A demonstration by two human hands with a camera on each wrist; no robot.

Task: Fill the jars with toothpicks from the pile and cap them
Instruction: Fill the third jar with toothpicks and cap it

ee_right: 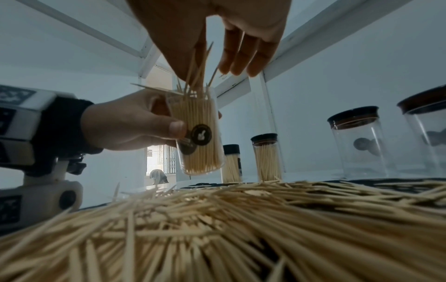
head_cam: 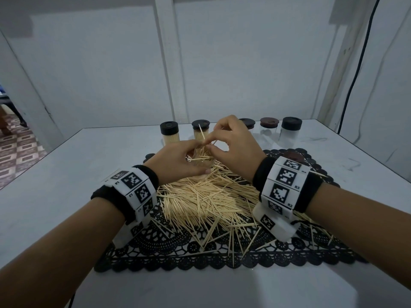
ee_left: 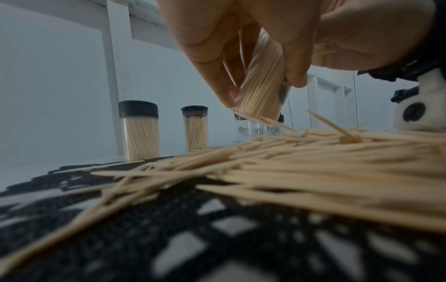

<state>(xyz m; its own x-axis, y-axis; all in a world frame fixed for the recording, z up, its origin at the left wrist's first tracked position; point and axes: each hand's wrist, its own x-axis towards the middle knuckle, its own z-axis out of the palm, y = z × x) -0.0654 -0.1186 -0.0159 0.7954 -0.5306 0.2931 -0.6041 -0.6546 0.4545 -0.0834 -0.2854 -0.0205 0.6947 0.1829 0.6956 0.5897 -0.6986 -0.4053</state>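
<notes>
My left hand (head_cam: 191, 157) grips an open clear jar (ee_right: 199, 133), nearly full of upright toothpicks, and holds it tilted just above the toothpick pile (head_cam: 200, 196). My right hand (head_cam: 209, 143) pinches a few toothpicks (ee_right: 200, 64) between thumb and forefinger right over the jar's mouth, their lower ends inside the jar. In the left wrist view the jar (ee_left: 263, 76) shows between my curled fingers. The head view hides most of the jar behind both hands. A brown lid (head_cam: 293, 157) lies loose on the mat to the right.
The pile sits on a black lace mat (head_cam: 178, 256) on a white table (head_cam: 66, 174). Two capped jars full of toothpicks (head_cam: 169, 133) (head_cam: 200, 130) stand behind it, and three capped empty jars (head_cam: 291, 130) to their right. A black cable (head_cam: 355, 74) hangs at right.
</notes>
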